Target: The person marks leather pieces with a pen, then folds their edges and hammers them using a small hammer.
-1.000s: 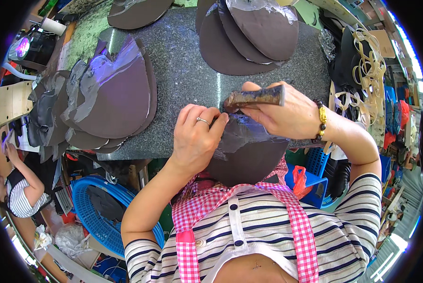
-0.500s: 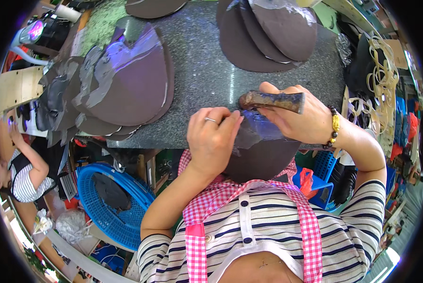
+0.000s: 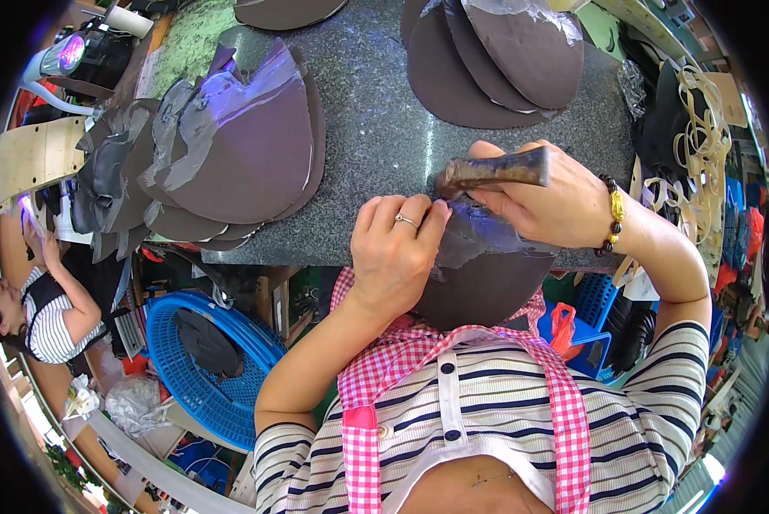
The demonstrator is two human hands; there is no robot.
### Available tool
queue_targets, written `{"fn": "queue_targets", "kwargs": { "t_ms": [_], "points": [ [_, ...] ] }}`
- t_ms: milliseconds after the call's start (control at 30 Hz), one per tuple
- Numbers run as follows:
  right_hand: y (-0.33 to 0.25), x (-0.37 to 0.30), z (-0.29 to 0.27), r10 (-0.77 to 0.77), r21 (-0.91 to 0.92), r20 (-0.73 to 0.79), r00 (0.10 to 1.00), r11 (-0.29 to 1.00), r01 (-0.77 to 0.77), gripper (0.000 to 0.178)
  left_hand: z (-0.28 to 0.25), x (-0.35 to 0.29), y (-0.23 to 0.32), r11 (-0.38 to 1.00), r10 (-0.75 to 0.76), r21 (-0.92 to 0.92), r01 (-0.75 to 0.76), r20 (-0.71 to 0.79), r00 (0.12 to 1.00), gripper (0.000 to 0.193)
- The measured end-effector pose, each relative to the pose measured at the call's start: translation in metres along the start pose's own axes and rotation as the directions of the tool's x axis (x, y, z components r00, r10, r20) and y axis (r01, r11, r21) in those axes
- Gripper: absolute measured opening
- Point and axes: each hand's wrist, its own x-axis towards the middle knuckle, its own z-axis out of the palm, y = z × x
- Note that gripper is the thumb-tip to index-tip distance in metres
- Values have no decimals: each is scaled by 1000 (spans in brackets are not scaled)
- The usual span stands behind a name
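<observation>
My right hand [image 3: 571,204] is closed around a worn hammer [image 3: 497,170], its stained metal head lying across above my fingers. Most of the handle is hidden in the grip. Under it lies a dark brown rounded sheet piece [image 3: 487,287] with a grey film at its far part, overhanging the table's near edge. My left hand [image 3: 393,248], a ring on one finger, is closed at the left edge of this piece, its fingertips close to the hammer head; the thumb is mostly hidden.
Similar brown pieces lie in a fanned stack [image 3: 243,158] at the left and another stack [image 3: 521,60] at the far right of the stone tabletop [image 3: 363,111]. Blue plastic baskets [image 3: 166,343] stand below left. A co-worker [image 3: 63,308] is at the far left.
The hammer head has tilted slightly and my left fingers have shifted a little along the piece. The whole view has moved slightly. The co-worker's head and hands have moved.
</observation>
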Motion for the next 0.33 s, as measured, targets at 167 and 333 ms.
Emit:
{"fn": "queue_targets", "kwargs": {
  "t_ms": [167,333],
  "points": [
    [-5,-3,5,33,-21,-13,999,999,-33,28,-3,0,1,999,-36,15,36,-15,999,15],
    [-8,-6,9,79,-21,-76,994,997,-80,32,4,-12,4,989,-121,-87,117,-36,992,20]
  ]
}}
